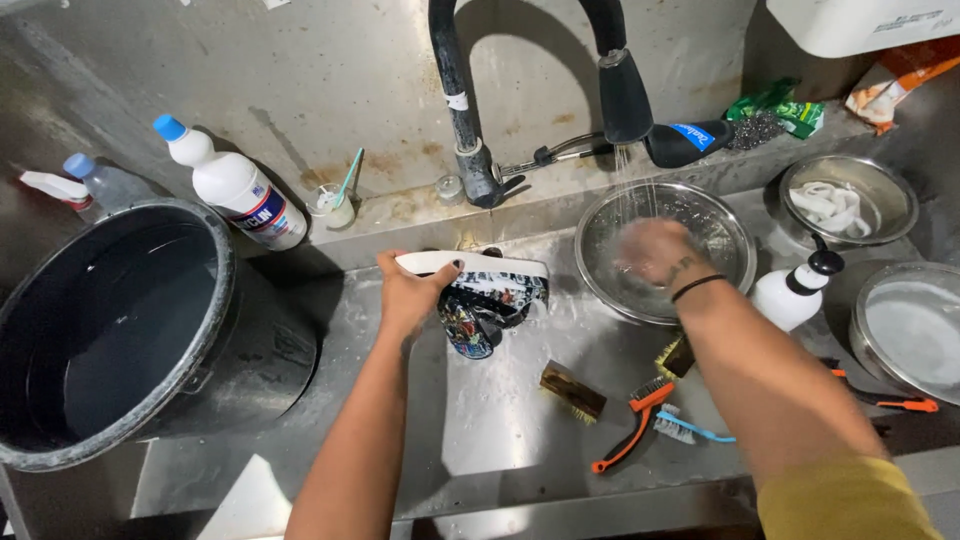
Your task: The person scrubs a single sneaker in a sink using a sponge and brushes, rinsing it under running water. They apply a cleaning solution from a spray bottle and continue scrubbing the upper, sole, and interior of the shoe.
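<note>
The left hand [408, 290] is closed around a shoe [480, 292], gripping it at the heel end with the white sole turned upward and the patterned upper hanging below. The shoe's long axis runs left to right, out from the left hand toward the middle of the steel sink desk [500, 420], and it is held just above that surface, in front of the tap base [478, 170].

The right hand [655, 250] is off to the right of the shoe, blurred, under the stream of water falling from the tap head [625, 95] into a wide metal bowl [715, 235]. The fingers look loosely spread and I see nothing in them, though the blur makes that hard to be sure of.

Nearer the right arm than the left, several brushes lie on the desk: a brown wooden one [572, 390], an orange-handled one [630, 425] and a blue toothbrush [690, 430]. A large dark bucket [215, 300] of water stands to the left.
</note>
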